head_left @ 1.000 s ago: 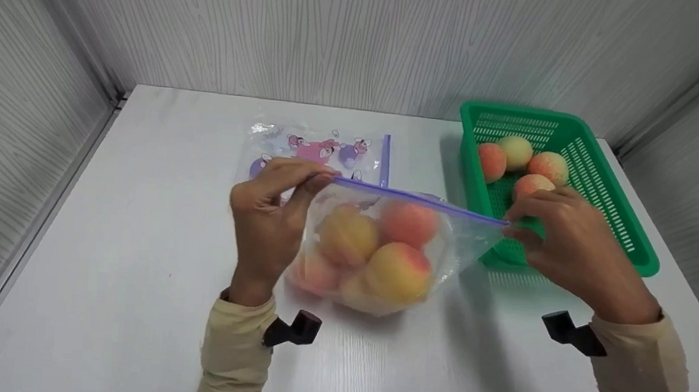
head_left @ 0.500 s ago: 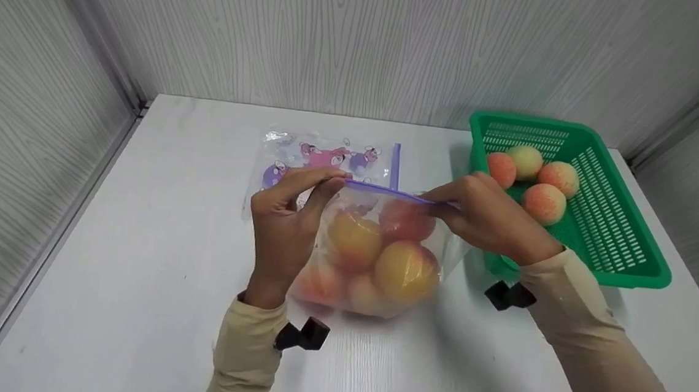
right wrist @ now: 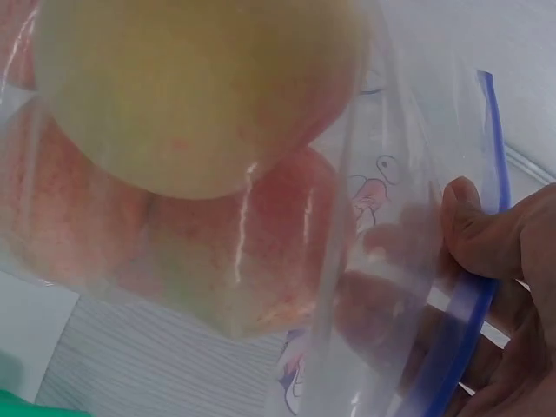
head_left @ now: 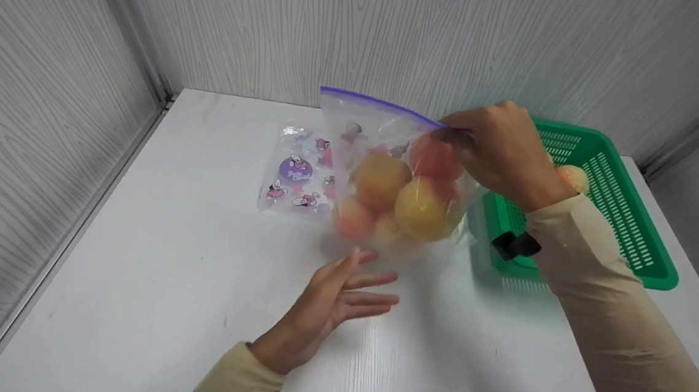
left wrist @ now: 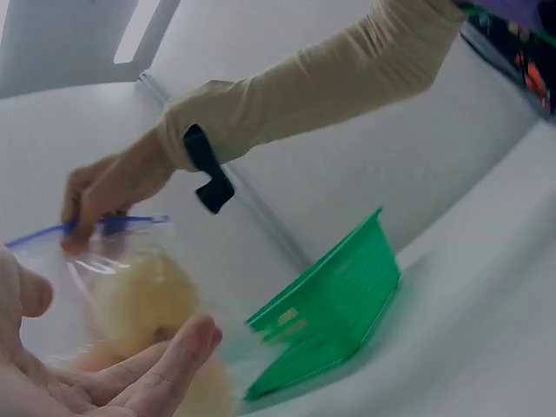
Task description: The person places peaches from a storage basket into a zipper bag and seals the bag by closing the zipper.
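My right hand (head_left: 500, 151) pinches the purple zip edge of a clear zip-lock bag (head_left: 353, 144), its thumb on one face and fingers behind the other in the right wrist view. Several yellow-and-red peaches (head_left: 425, 209) fill the lower part of the bag, which hangs tilted over the table. Below it is my left hand (head_left: 329, 308), fingers spread and straight, holding nothing. In the left wrist view the left fingers (left wrist: 178, 369) appear in front of the bag's peaches (left wrist: 148, 300); whether they touch it I cannot tell.
A second printed zip-lock bag (head_left: 299, 174) lies flat on the white table (head_left: 154, 256), partly behind the raised one. At the right stands a green basket (head_left: 642, 235) with peaches (head_left: 574, 178) inside, partly covered by the right arm. Panel walls (head_left: 244, 29) border the table.
My left hand has let go of the bag's zip edge and dropped below the bag, fingers spreading. My right hand has moved from the zip's right end inward, then raised the bag.
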Available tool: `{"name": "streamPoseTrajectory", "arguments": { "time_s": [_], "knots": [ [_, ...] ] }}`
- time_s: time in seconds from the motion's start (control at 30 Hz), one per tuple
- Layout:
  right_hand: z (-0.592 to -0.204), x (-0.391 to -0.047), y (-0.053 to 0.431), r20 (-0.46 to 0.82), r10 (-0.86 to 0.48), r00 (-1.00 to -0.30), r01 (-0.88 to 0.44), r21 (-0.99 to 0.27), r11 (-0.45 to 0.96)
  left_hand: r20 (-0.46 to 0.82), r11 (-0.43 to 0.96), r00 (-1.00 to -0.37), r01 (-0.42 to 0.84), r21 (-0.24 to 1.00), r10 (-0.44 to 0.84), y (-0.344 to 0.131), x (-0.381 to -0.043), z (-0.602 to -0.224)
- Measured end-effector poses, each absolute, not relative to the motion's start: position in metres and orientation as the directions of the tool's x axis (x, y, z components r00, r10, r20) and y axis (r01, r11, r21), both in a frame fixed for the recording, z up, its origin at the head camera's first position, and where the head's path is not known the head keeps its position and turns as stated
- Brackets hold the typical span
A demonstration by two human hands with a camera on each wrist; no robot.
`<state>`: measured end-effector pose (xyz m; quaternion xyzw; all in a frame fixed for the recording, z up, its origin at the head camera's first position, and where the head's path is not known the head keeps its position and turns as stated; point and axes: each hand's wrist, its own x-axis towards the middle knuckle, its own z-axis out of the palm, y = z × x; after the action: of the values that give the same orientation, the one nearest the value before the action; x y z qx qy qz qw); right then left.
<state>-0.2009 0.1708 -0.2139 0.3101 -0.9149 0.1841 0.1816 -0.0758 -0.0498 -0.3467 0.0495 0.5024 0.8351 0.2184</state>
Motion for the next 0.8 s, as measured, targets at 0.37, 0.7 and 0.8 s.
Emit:
{"name": "streamPoseTrajectory", "arguments": {
  "time_s": [0.37, 0.7, 0.8],
  "knots": [
    [-0.249, -0.216, 0.182, 0.639, -0.493, -0.59, -0.644, -0.004, 0.765, -0.181, -0.842, -0.896, -0.444, 0.308, 0.406, 0.034, -0.206, -0.347],
    [-0.345, -0.219, 0.194, 0.654, -0.483, -0.582, -0.56, 0.107, 0.821, -0.191, -0.942, -0.935, -0.32, 0.098, 0.298, 0.068, -0.262, -0.403],
    [-0.367, -0.217, 0.201, 0.654, -0.5, -0.567, -0.551, 0.149, 0.821, -0.049, -0.92, -0.923, -0.385, 0.069, 0.382, 0.069, -0.268, -0.429]
  ]
}}
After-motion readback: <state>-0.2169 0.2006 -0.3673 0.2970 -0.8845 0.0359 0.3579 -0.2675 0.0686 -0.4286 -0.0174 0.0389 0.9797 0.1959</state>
